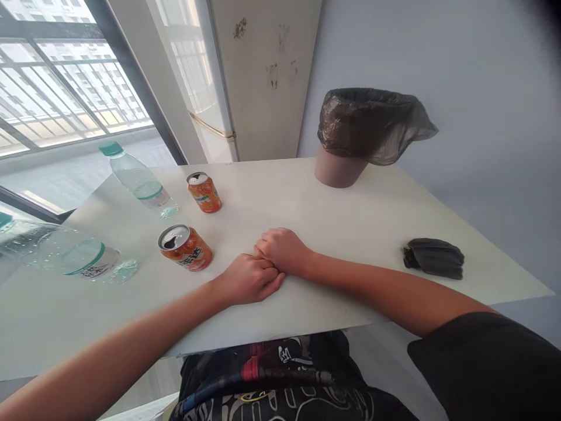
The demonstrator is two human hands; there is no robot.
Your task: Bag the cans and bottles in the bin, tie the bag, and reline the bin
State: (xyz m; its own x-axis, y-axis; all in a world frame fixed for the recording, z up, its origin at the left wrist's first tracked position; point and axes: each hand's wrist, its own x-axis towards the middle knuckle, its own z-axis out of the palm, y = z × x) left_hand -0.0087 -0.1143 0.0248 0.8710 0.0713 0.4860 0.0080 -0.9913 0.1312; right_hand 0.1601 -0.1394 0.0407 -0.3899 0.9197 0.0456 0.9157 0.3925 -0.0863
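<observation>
My left hand [249, 279] and my right hand [283, 250] rest together on the white table [333, 234], both curled into loose fists that touch at the knuckles. Nothing shows inside either fist. An orange soda can [186, 248] stands just left of my left hand, its top opened. A second orange can [204, 192] stands farther back. Two clear plastic water bottles with green caps stand on the left: one [137, 176] behind the cans, one [70, 254] close to the near left edge.
A bin lined with a dark plastic bag [368, 126] stands at the table's back right. A folded stack of dark bags [433, 257] lies near the right edge. A window is to the left, a white fridge behind the table.
</observation>
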